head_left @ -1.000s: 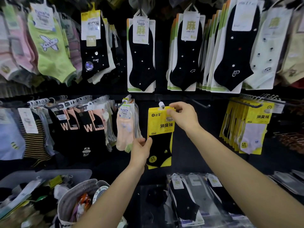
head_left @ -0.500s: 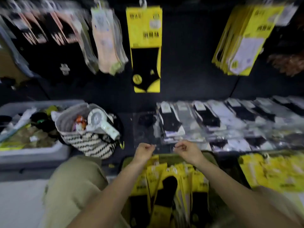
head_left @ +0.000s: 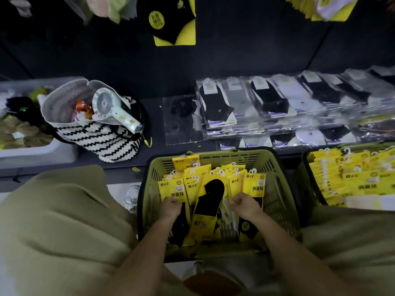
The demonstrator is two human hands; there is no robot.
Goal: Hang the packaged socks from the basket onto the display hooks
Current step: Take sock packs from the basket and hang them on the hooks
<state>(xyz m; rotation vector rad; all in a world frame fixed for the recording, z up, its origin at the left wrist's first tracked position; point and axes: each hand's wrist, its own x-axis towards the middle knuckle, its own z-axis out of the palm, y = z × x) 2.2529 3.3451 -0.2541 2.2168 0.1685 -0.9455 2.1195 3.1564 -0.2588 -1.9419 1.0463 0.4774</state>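
Note:
A green plastic basket (head_left: 159, 167) stands on the floor between my knees, filled with several yellow sock packs (head_left: 255, 184) with white hooks. One pack with a black sock (head_left: 208, 201) lies slanted on top. My left hand (head_left: 171, 208) reaches in at the left, its fingers curled over the edge of a yellow pack. My right hand (head_left: 244, 205) is at the right of the slanted pack, fingers curled into the pack edges; the fingertips are hidden. A hung yellow pack (head_left: 173, 22) shows at the top edge.
A second basket (head_left: 304, 167) of yellow packs stands to the right. Flat bagged socks (head_left: 267, 103) lie along the low shelf. A striped bag (head_left: 102, 142) with a hand fan (head_left: 111, 107) and a white bin (head_left: 32, 154) are on the left.
Both hands let go of the pack hung on the hook and came down. My view dropped from the display wall to the basket, and the hands now reach into the packs.

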